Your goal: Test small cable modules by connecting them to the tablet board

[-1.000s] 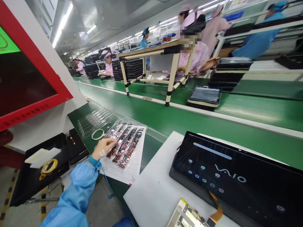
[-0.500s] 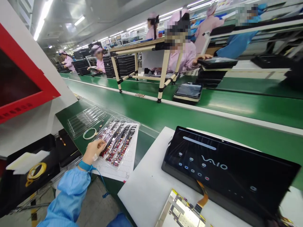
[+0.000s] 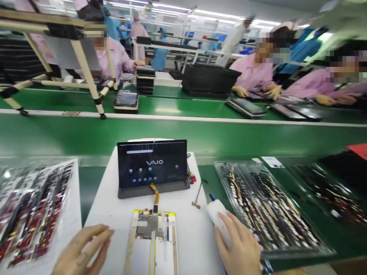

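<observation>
My left hand [image 3: 84,250] hovers over the left edge of the white board [image 3: 103,214]. Its fingers are curved and apart, slightly blurred, with nothing visible in them. At the board's right edge my right hand [image 3: 239,242] is wrapped round a rounded white block [image 3: 219,215] whose material I cannot make out. Between the hands lies an opened tablet body [image 3: 155,244] with its circuit board showing. An orange flex cable [image 3: 155,196] joins it to a lit VAIO screen [image 3: 153,162], propped upright behind it.
Clear plastic trays of small flex-cable parts flank the board, one left [image 3: 37,214] and one right [image 3: 266,206]. A thin tool [image 3: 197,196] lies near the right hand. Beyond the green bench [image 3: 215,137], co-workers in pink handle tablets. A pipe-framed stand [image 3: 86,61] stands at back left.
The view has swung right, toward the screen and tablet body. My left hand has left the parts tray for the board's edge. My right hand has come into view with the white block.
</observation>
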`<action>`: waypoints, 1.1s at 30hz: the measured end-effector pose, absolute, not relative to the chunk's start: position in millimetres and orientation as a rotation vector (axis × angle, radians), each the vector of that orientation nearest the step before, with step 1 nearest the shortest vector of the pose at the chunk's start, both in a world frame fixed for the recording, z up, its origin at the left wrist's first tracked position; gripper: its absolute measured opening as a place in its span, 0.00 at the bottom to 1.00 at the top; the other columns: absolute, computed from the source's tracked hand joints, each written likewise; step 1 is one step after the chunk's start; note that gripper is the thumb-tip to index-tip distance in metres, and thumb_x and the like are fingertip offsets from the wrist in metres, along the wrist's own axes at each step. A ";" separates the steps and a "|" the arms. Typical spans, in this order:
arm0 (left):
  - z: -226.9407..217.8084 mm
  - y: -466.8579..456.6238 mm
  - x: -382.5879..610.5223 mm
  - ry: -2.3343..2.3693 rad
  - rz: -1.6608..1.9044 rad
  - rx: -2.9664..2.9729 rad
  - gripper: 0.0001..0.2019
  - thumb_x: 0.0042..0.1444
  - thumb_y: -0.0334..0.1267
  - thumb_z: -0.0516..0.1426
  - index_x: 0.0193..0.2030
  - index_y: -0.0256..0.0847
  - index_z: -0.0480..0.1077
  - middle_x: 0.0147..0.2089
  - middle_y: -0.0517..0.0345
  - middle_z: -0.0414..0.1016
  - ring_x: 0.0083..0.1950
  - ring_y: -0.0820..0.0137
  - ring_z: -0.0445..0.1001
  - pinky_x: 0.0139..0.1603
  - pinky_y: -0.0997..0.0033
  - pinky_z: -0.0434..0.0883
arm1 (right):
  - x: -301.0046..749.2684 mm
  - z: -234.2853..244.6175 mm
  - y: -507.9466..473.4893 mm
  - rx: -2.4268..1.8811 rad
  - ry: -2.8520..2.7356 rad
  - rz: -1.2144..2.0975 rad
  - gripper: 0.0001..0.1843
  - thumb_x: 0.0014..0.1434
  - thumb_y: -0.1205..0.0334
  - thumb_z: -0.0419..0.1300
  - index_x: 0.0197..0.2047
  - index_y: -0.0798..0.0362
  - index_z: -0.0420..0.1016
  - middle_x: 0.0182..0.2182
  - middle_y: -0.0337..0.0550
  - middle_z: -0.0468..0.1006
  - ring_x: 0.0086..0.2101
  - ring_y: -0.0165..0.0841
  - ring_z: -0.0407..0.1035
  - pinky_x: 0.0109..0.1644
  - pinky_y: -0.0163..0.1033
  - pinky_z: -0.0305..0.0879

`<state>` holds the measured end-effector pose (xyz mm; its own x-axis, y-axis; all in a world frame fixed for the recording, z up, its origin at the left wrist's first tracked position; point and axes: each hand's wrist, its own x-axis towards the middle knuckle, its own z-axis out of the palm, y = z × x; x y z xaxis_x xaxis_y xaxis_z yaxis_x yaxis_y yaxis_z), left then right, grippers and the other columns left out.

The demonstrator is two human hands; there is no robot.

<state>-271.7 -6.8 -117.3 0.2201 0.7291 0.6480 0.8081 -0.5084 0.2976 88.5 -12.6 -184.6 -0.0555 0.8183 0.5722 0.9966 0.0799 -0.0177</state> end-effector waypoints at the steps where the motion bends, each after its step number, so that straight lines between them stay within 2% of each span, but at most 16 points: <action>1: -115.6 -3.0 -256.8 -1.391 -1.130 -2.519 0.08 0.62 0.37 0.49 0.39 0.45 0.70 0.31 0.61 0.75 0.29 0.75 0.75 0.30 0.82 0.73 | 86.7 -185.4 -10.8 -1.842 -1.904 -0.546 0.20 0.63 0.53 0.41 0.49 0.53 0.65 0.47 0.53 0.68 0.43 0.45 0.64 0.43 0.50 0.60; 4: -115.4 3.8 -221.8 -1.235 -1.117 -2.759 0.10 0.63 0.31 0.46 0.41 0.40 0.68 0.32 0.57 0.75 0.32 0.75 0.76 0.32 0.81 0.73 | 77.7 -189.7 -5.4 -1.844 -1.904 -0.450 0.20 0.64 0.52 0.42 0.50 0.54 0.65 0.48 0.54 0.67 0.46 0.45 0.61 0.46 0.52 0.59; 7: -121.2 8.0 -198.9 -1.191 -1.154 -2.858 0.12 0.64 0.30 0.43 0.39 0.39 0.67 0.30 0.56 0.74 0.30 0.74 0.75 0.31 0.79 0.73 | 63.2 -190.4 3.9 -1.740 -1.928 -0.245 0.18 0.65 0.55 0.43 0.50 0.54 0.65 0.43 0.51 0.70 0.43 0.40 0.62 0.46 0.48 0.61; 10: -130.2 11.3 -186.1 -1.197 -1.185 -2.926 0.13 0.63 0.30 0.43 0.37 0.40 0.67 0.29 0.56 0.73 0.30 0.72 0.74 0.31 0.76 0.73 | 49.2 -186.8 17.5 -1.706 -1.921 -0.223 0.15 0.65 0.58 0.45 0.44 0.53 0.69 0.36 0.47 0.72 0.38 0.38 0.62 0.41 0.45 0.62; 15: -144.6 12.7 -181.2 -1.278 -1.285 -2.960 0.11 0.61 0.28 0.45 0.38 0.39 0.68 0.31 0.54 0.73 0.32 0.70 0.74 0.31 0.73 0.73 | 41.7 -173.0 31.4 -1.613 -1.927 -0.268 0.15 0.65 0.59 0.45 0.35 0.53 0.71 0.30 0.44 0.72 0.31 0.35 0.62 0.35 0.42 0.62; 17: -147.7 12.1 -181.6 -1.297 -1.325 -2.953 0.11 0.60 0.26 0.46 0.38 0.39 0.67 0.31 0.54 0.73 0.32 0.70 0.73 0.31 0.72 0.72 | 41.9 -165.7 27.5 -1.566 -1.958 -0.256 0.13 0.64 0.60 0.47 0.35 0.52 0.71 0.31 0.43 0.73 0.32 0.35 0.63 0.35 0.42 0.62; 21: -151.4 10.9 -181.2 -1.315 -1.254 -2.979 0.11 0.57 0.25 0.47 0.38 0.39 0.67 0.32 0.54 0.73 0.34 0.69 0.73 0.34 0.70 0.72 | 37.8 -159.0 4.5 -1.492 -1.983 -0.137 0.10 0.63 0.63 0.50 0.44 0.52 0.70 0.36 0.43 0.74 0.36 0.34 0.68 0.40 0.41 0.66; 24: -156.6 9.9 -180.5 -1.270 -1.060 -2.989 0.11 0.57 0.26 0.47 0.42 0.38 0.67 0.40 0.49 0.74 0.42 0.64 0.73 0.40 0.64 0.72 | 26.9 -162.3 -14.8 -1.432 -1.981 0.030 0.11 0.63 0.67 0.50 0.48 0.52 0.69 0.38 0.43 0.74 0.37 0.31 0.69 0.44 0.37 0.67; 27: -163.5 8.3 -181.4 -1.199 -0.863 -3.028 0.15 0.59 0.29 0.47 0.51 0.35 0.64 0.49 0.46 0.72 0.53 0.60 0.69 0.46 0.59 0.71 | 12.5 -165.7 -24.9 -1.397 -1.949 0.195 0.10 0.61 0.69 0.52 0.46 0.53 0.69 0.37 0.42 0.74 0.37 0.29 0.70 0.44 0.34 0.68; 29: -167.1 7.1 -182.6 -1.181 -0.820 -3.056 0.15 0.59 0.29 0.47 0.53 0.34 0.63 0.51 0.44 0.71 0.56 0.60 0.66 0.49 0.58 0.70 | 4.3 -166.3 -25.9 -1.369 -1.899 0.280 0.08 0.61 0.70 0.52 0.43 0.54 0.69 0.35 0.42 0.74 0.36 0.28 0.70 0.42 0.32 0.69; 31: -168.9 6.0 -183.6 -1.195 -0.883 -3.048 0.14 0.59 0.29 0.47 0.51 0.34 0.64 0.51 0.44 0.70 0.55 0.60 0.66 0.50 0.59 0.70 | -1.1 -166.0 -24.2 -1.341 -1.860 0.342 0.08 0.61 0.70 0.52 0.41 0.54 0.70 0.33 0.41 0.74 0.35 0.27 0.70 0.41 0.30 0.70; 33: -168.7 5.4 -184.1 -1.225 -0.971 -3.023 0.12 0.59 0.28 0.48 0.48 0.36 0.65 0.47 0.45 0.70 0.51 0.61 0.68 0.46 0.60 0.71 | -3.7 -165.6 -21.8 -1.327 -1.844 0.394 0.08 0.61 0.70 0.51 0.40 0.54 0.70 0.32 0.41 0.74 0.34 0.27 0.70 0.39 0.29 0.70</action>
<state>-184.1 5.4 -168.7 0.5853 0.7023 0.4053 0.5550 -0.7114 0.4312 -3.7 -21.8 -165.6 -0.1172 0.8958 0.4288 0.6419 0.3978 -0.6555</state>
